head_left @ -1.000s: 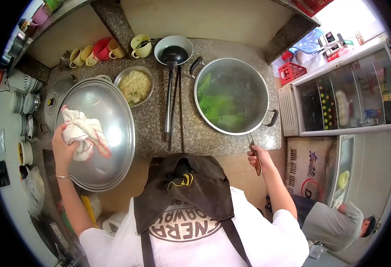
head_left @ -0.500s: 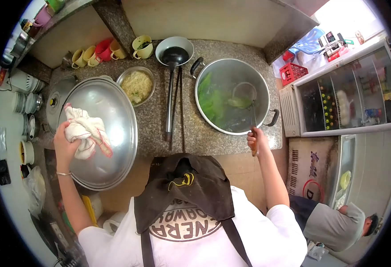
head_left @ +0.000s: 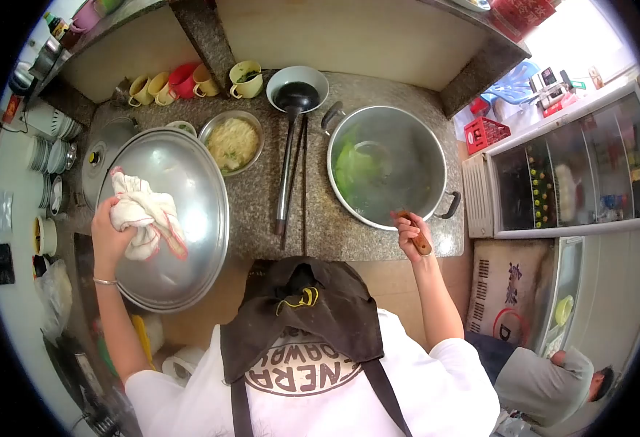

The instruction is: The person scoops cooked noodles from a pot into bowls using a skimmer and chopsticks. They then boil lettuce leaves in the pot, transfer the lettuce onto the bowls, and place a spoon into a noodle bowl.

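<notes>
My left hand (head_left: 111, 231) is closed on a white cloth with red edging (head_left: 145, 213). The cloth lies against the large domed metal lid (head_left: 189, 273), which is tilted at the counter's left; whatever part of the lid is gripped is hidden. At the near rim of the big pot (head_left: 445, 182), my right hand (head_left: 410, 234) is wrapped round the wooden handle of a strainer (head_left: 421, 245), whose head is out of sight in the cloudy water. Green leaves (head_left: 353, 167) float on the pot's left side.
Left of the pot are a ladle (head_left: 289, 164) resting in a grey bowl (head_left: 320, 79), long chopsticks (head_left: 305, 197) and a bowl of noodles (head_left: 234, 143). Cups (head_left: 246, 80) line the back. A person (head_left: 538, 382) is at lower right, by a glass-door fridge (head_left: 575, 160).
The strainer's head and the greens in it, visible at the pot's right before, no longer show. My right hand tilted the handle and shifted slightly down. The view moved a little.
</notes>
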Demonstrator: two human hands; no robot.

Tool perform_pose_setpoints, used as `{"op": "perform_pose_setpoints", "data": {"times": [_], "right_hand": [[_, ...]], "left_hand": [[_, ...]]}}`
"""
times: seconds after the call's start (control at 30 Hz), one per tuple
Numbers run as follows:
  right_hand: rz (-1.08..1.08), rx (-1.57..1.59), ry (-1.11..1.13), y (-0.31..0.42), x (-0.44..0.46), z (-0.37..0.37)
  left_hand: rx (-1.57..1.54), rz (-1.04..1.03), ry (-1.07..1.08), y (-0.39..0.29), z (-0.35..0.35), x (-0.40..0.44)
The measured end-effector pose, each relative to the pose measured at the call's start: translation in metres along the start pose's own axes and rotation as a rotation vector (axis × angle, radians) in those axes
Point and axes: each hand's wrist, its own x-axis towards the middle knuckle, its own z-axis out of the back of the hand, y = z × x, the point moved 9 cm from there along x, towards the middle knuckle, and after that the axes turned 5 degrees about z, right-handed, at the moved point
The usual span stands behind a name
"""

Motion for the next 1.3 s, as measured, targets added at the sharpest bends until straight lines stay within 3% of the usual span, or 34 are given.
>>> {"op": "perform_pose_setpoints", "data": {"times": [0.17, 0.27, 0.43, 0.57, 0.7, 0.77, 0.9, 1.03, 1.1, 1.27, 1.3], "right_hand": [[0.052, 0.014, 0.030, 0.009, 0.012, -0.007], [0.303, -0.729, -0.329, 0.030, 0.023, 0.008], [0.334, -1.165, -0.483, 0.012, 0.033, 0.023], [0.214, -1.087, -0.418, -0.011, 0.026, 0.040], [-0.060, -0.152, -0.075, -0.032, 0.003, 0.028], [-0.043, 0.024, -0.022, -0.035, -0.015, 0.012], [-0.011, 0.059, 0.013, -0.028, -0.022, 0.012], [0.071, -0.290, -0.065, -0.015, -0.007, 0.024], [0.290, -0.892, -0.436, 0.000, -0.012, 0.036], [0.240, -0.880, -0.415, -0.021, 0.000, 0.029], [0.140, -0.590, -0.277, -0.033, 0.006, 0.027]], "left_hand": [[0.010, 0.026, 0.009, 0.002, -0.001, 0.001], [-0.010, 0.037, 0.042, 0.004, -0.004, 0.003], [-0.011, 0.035, 0.027, 0.002, -0.005, 0.004], [-0.019, 0.041, 0.036, 0.005, -0.006, 0.004], [0.014, 0.051, 0.040, 0.008, -0.005, 0.004], [0.015, 0.021, 0.016, 0.006, -0.005, 0.006], [0.016, 0.017, 0.029, 0.008, -0.008, 0.011], [0.004, 0.009, 0.051, 0.010, -0.013, 0.017], [0.001, 0.001, 0.050, 0.008, -0.015, 0.019], [-0.012, 0.006, 0.051, 0.000, -0.016, 0.023], [-0.011, 0.006, 0.049, -0.002, -0.015, 0.024]]}}
